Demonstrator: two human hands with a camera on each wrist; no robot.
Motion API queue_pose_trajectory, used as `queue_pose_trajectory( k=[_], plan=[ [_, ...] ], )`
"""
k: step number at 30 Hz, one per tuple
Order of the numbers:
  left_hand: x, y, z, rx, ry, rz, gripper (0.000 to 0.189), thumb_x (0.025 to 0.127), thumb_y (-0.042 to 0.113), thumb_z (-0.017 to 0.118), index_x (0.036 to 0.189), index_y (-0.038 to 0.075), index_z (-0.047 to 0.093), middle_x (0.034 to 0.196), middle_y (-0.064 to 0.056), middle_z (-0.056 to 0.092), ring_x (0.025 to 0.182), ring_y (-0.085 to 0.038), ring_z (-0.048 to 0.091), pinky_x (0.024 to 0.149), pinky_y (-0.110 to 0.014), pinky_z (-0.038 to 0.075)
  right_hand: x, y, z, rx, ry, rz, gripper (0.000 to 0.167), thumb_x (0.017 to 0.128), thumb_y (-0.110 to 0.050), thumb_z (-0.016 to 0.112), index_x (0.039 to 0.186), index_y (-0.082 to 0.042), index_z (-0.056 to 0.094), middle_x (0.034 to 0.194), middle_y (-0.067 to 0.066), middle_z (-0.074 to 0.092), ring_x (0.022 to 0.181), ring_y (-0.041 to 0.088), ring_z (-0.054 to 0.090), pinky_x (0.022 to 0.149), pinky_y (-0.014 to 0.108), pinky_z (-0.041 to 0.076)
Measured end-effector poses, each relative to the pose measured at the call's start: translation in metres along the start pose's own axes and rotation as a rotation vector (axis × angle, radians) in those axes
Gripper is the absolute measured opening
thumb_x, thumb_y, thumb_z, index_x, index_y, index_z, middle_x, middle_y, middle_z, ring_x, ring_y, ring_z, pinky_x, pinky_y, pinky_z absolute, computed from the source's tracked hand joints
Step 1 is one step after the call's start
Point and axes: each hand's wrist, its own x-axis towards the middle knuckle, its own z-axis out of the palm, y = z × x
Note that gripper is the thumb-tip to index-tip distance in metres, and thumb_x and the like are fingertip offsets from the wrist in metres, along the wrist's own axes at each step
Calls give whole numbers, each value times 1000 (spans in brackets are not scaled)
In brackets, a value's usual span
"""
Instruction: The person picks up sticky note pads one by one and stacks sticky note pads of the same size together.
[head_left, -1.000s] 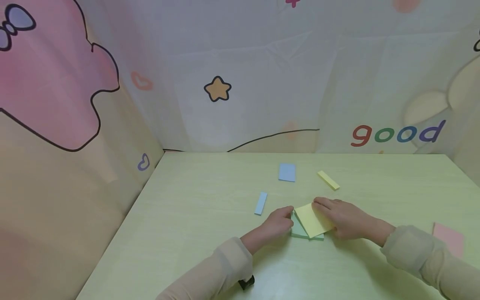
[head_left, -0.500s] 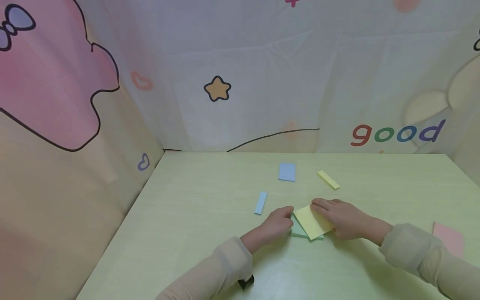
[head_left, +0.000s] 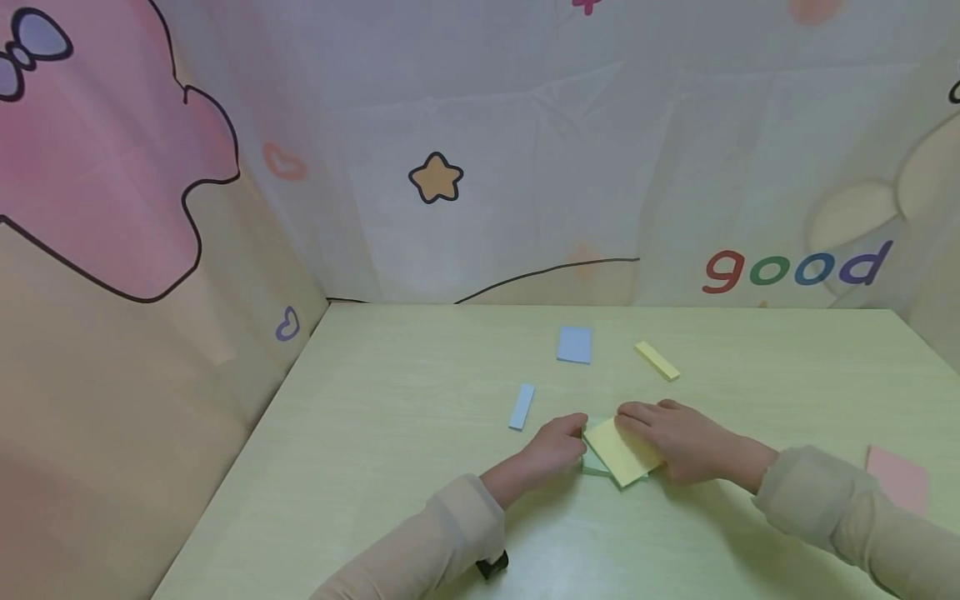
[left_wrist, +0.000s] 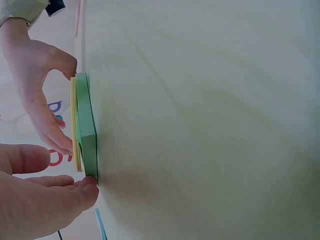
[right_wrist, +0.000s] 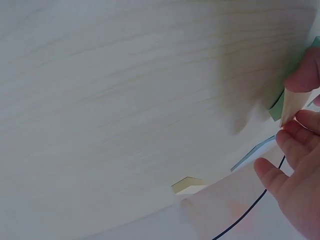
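A square yellow sticky note pad (head_left: 621,452) lies turned at an angle over a thicker green sticky note pad (head_left: 596,466). My right hand (head_left: 686,440) holds the yellow pad by its edges, the thumb on the near side and the fingers on the far side. My left hand (head_left: 549,452) is at the green pad's left edge. In the left wrist view its fingertips (left_wrist: 90,189) touch the corner of the green pad (left_wrist: 86,110), while the thumb (left_wrist: 31,159) stands apart from it. Much of the green pad is hidden under the yellow one.
Behind the hands lie a blue square pad (head_left: 574,345), a narrow yellow strip pad (head_left: 657,361) and a narrow blue strip pad (head_left: 522,407). A pink pad (head_left: 897,478) lies by the right sleeve. A printed cloth (head_left: 510,167) borders the table (head_left: 360,433).
My right hand has shifted slightly left and nearer with the yellow pad, which now covers more of the green pad's near left part. The left hand has stayed in place.
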Motion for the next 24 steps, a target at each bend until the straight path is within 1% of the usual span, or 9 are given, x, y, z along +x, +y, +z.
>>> queue_pose_trajectory(
  k=[2,3,6,8,11,12,15,18,24],
  plan=[
    [-1,0,0,9,3,-12,18,77,-3,45,93,-1,52,97,-7,57,94,-15,49,80,-26,42,0,0,0,-7,-9,-6,67,58,-1,67,121,-1,46,124,10,47,110,25,49,84,50,43],
    [-1,1,0,10,5,-16,26,77,-3,45,101,-2,53,108,-8,57,104,-16,48,88,-30,41,0,-1,-1,-9,-11,-8,66,58,-1,66,121,-1,46,124,10,47,110,25,49,84,50,43],
    [-2,0,0,2,7,-39,42,78,-3,45,120,-1,50,127,-12,50,121,-21,41,100,-38,36,1,-1,0,-21,-5,-21,64,60,0,65,121,-2,46,123,10,47,110,26,48,83,49,44],
    [-1,0,1,1,3,-36,35,78,-3,44,113,-2,52,121,-10,54,116,-19,45,96,-34,38,1,-1,0,-29,4,-32,63,60,0,64,120,-2,47,122,10,48,110,26,49,83,49,44],
    [1,-1,1,-6,-4,-28,16,78,-3,44,92,-2,50,101,-9,55,98,-16,46,81,-28,39,1,-1,1,-39,15,-40,62,60,1,63,120,-3,47,123,10,48,112,26,48,83,49,44],
    [1,-1,1,-8,-3,-29,14,78,-3,44,91,-2,50,100,-9,55,97,-16,46,81,-28,39,1,-1,1,-41,17,-41,63,59,1,63,120,-3,47,123,10,48,113,26,47,83,49,43],
    [1,-1,2,-20,-2,-39,24,78,-3,44,101,-5,52,107,-11,56,104,-19,48,86,-30,40,1,0,2,-53,23,-47,66,58,0,64,121,-4,47,124,10,49,116,27,45,84,51,43],
    [-1,-1,2,-34,5,-60,45,78,-3,45,123,-2,47,127,-12,50,121,-23,42,99,-37,37,1,0,2,-68,31,-59,68,56,1,65,121,-5,47,125,10,49,118,28,43,84,51,43],
    [-1,-1,2,-33,-2,-66,53,78,-3,45,131,-1,40,135,-13,42,127,-25,35,103,-38,31,2,0,2,-83,27,-68,70,56,0,67,123,-8,47,126,7,49,120,28,42,86,52,41]
  ],
)
